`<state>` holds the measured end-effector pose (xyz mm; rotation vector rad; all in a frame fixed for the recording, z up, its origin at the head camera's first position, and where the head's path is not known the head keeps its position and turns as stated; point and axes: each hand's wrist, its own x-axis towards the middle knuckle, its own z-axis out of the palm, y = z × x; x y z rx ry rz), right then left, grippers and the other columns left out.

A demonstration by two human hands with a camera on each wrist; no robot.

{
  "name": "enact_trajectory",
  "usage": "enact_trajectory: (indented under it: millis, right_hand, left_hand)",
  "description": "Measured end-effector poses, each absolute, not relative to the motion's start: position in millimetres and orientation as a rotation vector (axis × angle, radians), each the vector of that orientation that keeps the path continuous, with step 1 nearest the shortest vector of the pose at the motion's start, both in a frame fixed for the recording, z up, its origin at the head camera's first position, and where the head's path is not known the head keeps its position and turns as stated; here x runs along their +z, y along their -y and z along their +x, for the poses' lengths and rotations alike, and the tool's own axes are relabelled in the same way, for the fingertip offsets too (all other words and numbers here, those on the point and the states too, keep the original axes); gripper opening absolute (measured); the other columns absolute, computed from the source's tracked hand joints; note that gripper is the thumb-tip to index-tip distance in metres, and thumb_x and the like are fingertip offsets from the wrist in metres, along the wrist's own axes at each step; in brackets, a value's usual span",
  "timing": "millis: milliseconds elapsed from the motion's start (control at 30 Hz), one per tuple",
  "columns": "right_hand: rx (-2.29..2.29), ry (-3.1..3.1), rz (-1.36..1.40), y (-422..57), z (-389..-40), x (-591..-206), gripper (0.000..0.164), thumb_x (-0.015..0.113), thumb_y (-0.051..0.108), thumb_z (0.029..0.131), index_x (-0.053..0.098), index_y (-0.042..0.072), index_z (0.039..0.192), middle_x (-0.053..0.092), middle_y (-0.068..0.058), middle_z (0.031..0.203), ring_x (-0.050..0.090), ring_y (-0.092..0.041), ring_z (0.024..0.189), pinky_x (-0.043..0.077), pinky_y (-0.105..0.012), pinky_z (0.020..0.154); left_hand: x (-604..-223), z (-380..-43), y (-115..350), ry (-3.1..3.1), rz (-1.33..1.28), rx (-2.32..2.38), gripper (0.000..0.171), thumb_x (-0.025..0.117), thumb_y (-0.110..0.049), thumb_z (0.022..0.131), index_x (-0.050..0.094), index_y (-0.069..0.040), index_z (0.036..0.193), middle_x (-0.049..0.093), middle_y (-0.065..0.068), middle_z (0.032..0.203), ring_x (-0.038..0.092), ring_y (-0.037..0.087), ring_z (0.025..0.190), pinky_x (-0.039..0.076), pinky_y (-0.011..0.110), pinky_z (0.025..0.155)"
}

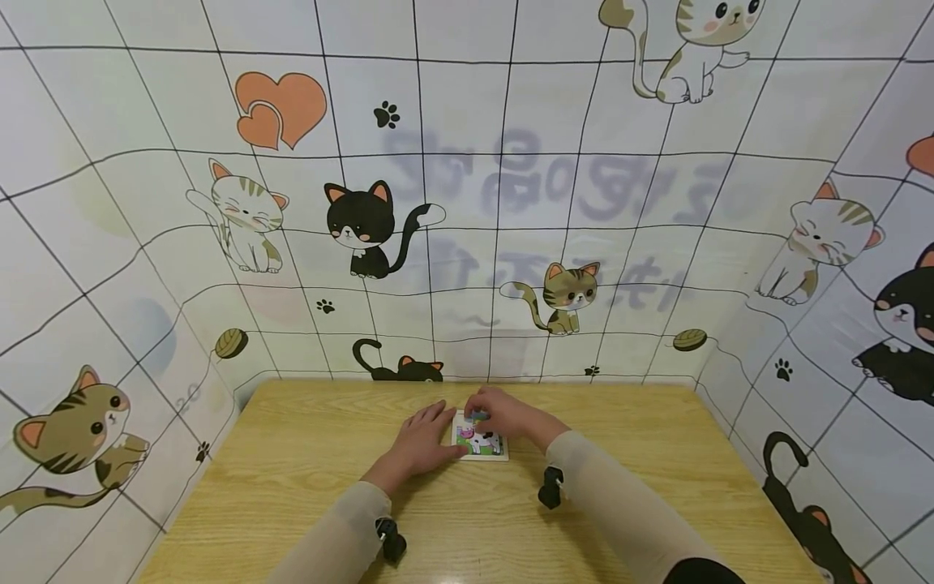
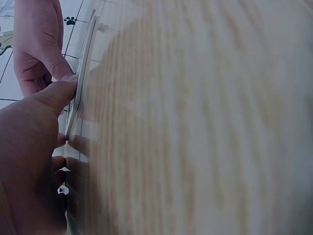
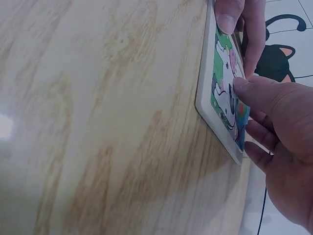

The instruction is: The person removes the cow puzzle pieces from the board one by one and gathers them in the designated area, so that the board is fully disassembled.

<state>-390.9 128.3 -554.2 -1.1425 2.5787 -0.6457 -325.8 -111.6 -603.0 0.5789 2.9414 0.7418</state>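
Note:
A small cow jigsaw puzzle (image 1: 480,444) with a white rim lies flat on the table, between both hands. My left hand (image 1: 419,442) rests at its left side, fingers extended along the table and thumb on the rim. Over the far part of the picture, my right hand (image 1: 503,415) bends its fingers and pinches a bluish puzzle piece (image 3: 241,113) between thumb and fingertips. The right thumb lies on the picture in the right wrist view, and the fingers partly hide the piece. From the left wrist, the puzzle board (image 2: 84,73) shows only edge-on.
The light wooden table (image 1: 292,454) ends at a white grid-patterned cloth (image 1: 467,203) with cartoon cats, which rises behind it and on both sides. A dark small device hangs at each sleeve cuff.

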Motion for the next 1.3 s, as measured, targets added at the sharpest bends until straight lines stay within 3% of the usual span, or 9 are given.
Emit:
enact_trajectory:
  millis: [200, 367, 600, 1000, 1300]
  right_hand:
    - [-0.705, -2.596, -1.215, -132, -391, -559, 0.022, 0.079, 0.010, 0.104, 0.075, 0.010, 0.125, 0.065, -0.005, 0.117, 0.059, -0.021, 0.107, 0.054, -0.050, 0.094]
    - [-0.770, -2.624, -1.079, -130, -385, -558, 0.036, 0.081, 0.007, 0.102, 0.071, 0.000, 0.136, 0.068, -0.010, 0.125, 0.064, -0.026, 0.116, 0.054, -0.052, 0.104]
    - [-0.714, -2.706, -1.088, -131, -383, -560, 0.029, 0.083, 0.013, 0.102, 0.077, 0.007, 0.129, 0.068, -0.004, 0.121, 0.063, -0.025, 0.111, 0.054, -0.050, 0.100]
    - [-0.845, -2.634, -1.070, -135, -377, -560, 0.032, 0.078, 0.010, 0.105, 0.074, 0.003, 0.136, 0.064, -0.012, 0.121, 0.060, -0.024, 0.096, 0.053, -0.045, 0.090]
    - [-0.817, -2.648, -1.128, -136, -378, -563, 0.027, 0.079, 0.007, 0.104, 0.078, 0.004, 0.131, 0.067, -0.007, 0.118, 0.063, -0.027, 0.105, 0.054, -0.046, 0.094]
  left_hand:
    - [-608, -328, 113, -2.944, 0.579, 0.747, 0.091, 0.072, -0.068, 0.099, 0.046, -0.016, 0.170, 0.033, 0.016, 0.179, 0.029, 0.043, 0.164, 0.025, 0.071, 0.127]
    - [-608, -329, 113, -2.927, 0.573, 0.723, 0.092, 0.069, -0.070, 0.100, 0.044, -0.018, 0.172, 0.031, 0.014, 0.180, 0.027, 0.042, 0.165, 0.023, 0.070, 0.128]
    - [-610, -330, 114, -2.938, 0.590, 0.759, 0.089, 0.071, -0.067, 0.100, 0.047, -0.018, 0.170, 0.033, 0.014, 0.179, 0.030, 0.042, 0.164, 0.027, 0.070, 0.127]
    - [-606, -328, 112, -2.945, 0.569, 0.717, 0.090, 0.071, -0.066, 0.101, 0.046, -0.016, 0.170, 0.033, 0.015, 0.179, 0.029, 0.043, 0.164, 0.026, 0.070, 0.127]
    - [-613, -332, 114, -2.941, 0.577, 0.767, 0.090, 0.072, -0.069, 0.099, 0.047, -0.020, 0.170, 0.034, 0.013, 0.179, 0.030, 0.042, 0.164, 0.026, 0.070, 0.126]
